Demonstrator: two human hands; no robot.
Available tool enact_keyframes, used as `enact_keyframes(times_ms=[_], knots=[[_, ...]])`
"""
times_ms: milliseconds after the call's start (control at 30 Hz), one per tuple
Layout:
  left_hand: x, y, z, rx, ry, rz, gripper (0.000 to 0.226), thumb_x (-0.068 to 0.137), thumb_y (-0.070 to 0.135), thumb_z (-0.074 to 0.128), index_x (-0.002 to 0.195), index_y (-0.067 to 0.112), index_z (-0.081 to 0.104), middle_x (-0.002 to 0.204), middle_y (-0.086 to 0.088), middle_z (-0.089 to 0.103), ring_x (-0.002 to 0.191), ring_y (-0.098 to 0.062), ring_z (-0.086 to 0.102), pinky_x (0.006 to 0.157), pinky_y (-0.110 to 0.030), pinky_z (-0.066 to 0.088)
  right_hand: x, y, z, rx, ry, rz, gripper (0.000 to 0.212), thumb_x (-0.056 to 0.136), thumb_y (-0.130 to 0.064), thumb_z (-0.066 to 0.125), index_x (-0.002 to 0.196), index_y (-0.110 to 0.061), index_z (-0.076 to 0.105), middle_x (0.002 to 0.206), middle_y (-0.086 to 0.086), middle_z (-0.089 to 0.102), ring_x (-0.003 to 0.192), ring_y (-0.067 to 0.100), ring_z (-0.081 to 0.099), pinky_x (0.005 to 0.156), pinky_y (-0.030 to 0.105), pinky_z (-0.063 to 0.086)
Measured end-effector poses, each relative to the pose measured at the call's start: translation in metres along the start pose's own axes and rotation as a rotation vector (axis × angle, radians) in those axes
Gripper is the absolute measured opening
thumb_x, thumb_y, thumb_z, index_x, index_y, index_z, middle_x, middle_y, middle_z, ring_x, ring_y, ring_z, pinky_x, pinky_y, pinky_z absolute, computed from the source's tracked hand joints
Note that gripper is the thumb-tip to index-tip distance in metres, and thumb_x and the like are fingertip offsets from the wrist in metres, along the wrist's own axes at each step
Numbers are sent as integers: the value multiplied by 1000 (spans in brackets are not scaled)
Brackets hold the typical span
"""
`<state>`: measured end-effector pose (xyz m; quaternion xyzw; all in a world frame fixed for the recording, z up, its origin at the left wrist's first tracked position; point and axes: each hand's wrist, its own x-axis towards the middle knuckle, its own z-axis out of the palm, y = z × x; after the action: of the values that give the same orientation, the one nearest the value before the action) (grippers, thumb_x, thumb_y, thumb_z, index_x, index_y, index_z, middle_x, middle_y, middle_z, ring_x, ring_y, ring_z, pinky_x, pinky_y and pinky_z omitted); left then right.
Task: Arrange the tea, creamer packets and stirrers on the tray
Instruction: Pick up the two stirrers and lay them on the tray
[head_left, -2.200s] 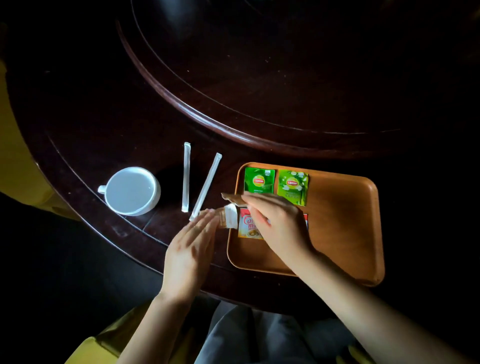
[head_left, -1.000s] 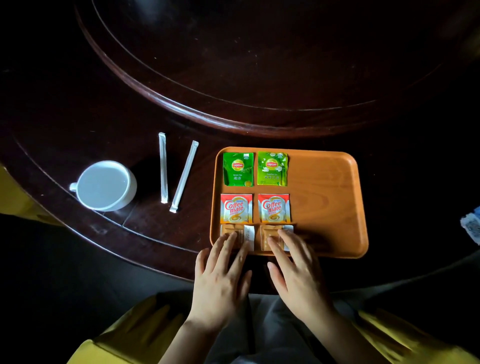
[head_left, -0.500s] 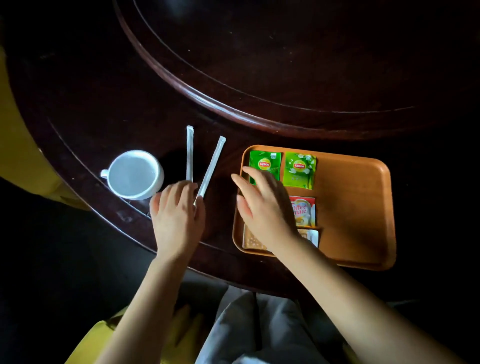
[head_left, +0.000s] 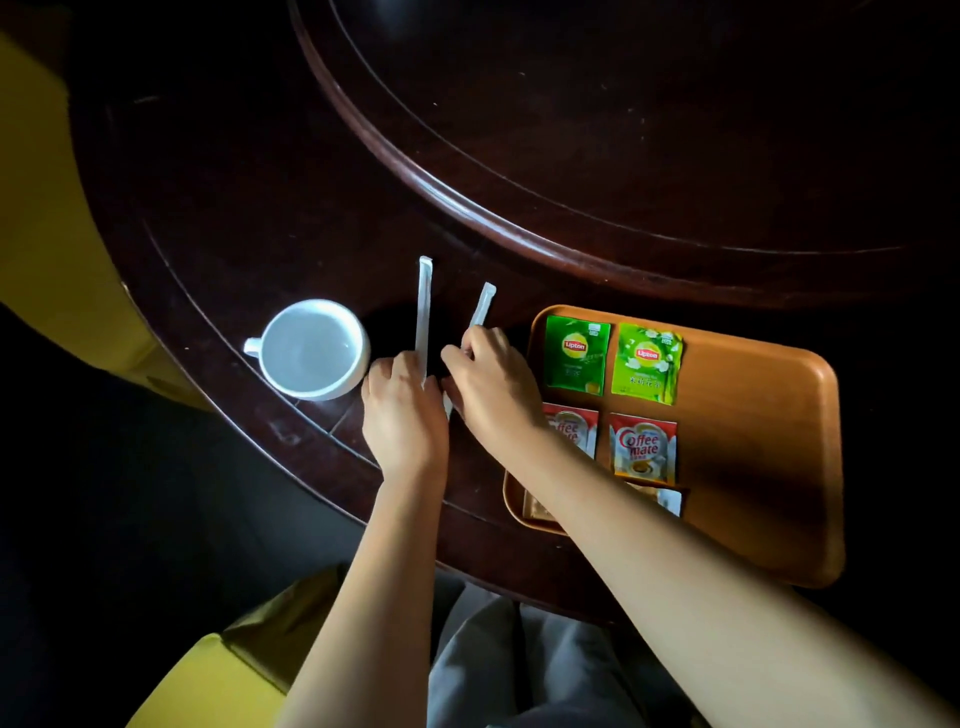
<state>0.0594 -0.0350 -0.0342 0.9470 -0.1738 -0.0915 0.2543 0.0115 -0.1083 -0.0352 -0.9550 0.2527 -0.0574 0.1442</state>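
White paper-wrapped stirrers lie side by side on the dark worktop, off the tray (head_left: 769, 395) toward nine o'clock; the left stirrer (head_left: 423, 312) runs almost straight from six to twelve, the right stirrer (head_left: 480, 306) leans toward one o'clock; each hand covers the near end of its own stick, so the long axes point away from the person and a lift from the near ends looks natural; the left hand (head_left: 402, 415) curls over its stirrer, the right hand (head_left: 491, 387) over the other, yet whether either grip has pinched fast I cannot tell; both sticks are thin, flat and pale; green tea packets (head_left: 576, 353) and creamer packets (head_left: 644, 449) already sit on the tray; a white cup (head_left: 311, 348) stands at nine o'clock of the hands.
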Motion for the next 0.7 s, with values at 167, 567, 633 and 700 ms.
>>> enact_keyframes(times_ms=[167,567,633,700], knots=[[-3,0,-2,-18,26,-62,20,87,17,53,102,6,60,100,-15,62,91,-33,57,64,-34,38,-2,0,1,46,5,54,23,60,4,78,68,-2,58,76,12,56,69,29,57,48,32,50],[-3,0,-13,30,-44,-91,19,82,19,55,93,8,66,94,-12,64,85,-31,59,64,-30,35,4,-11,-24,-21,-207,340,19,91,-2,49,107,2,59,102,19,67,93,36,65,72,39,52],[-3,0,-14,28,-53,-95,18,80,19,56,91,9,67,92,-11,65,84,-31,59,63,-29,34,4,-10,-26,-26,-206,329,19,91,-2,48,106,2,59,99,20,68,93,37,65,72,39,52],[-4,0,-15,22,-67,-115,17,79,20,57,89,10,66,90,-10,66,82,-28,58,63,-28,34,5,-11,-28,-37,-212,311,19,90,0,49,106,2,59,98,19,69,92,37,66,72,39,52]])
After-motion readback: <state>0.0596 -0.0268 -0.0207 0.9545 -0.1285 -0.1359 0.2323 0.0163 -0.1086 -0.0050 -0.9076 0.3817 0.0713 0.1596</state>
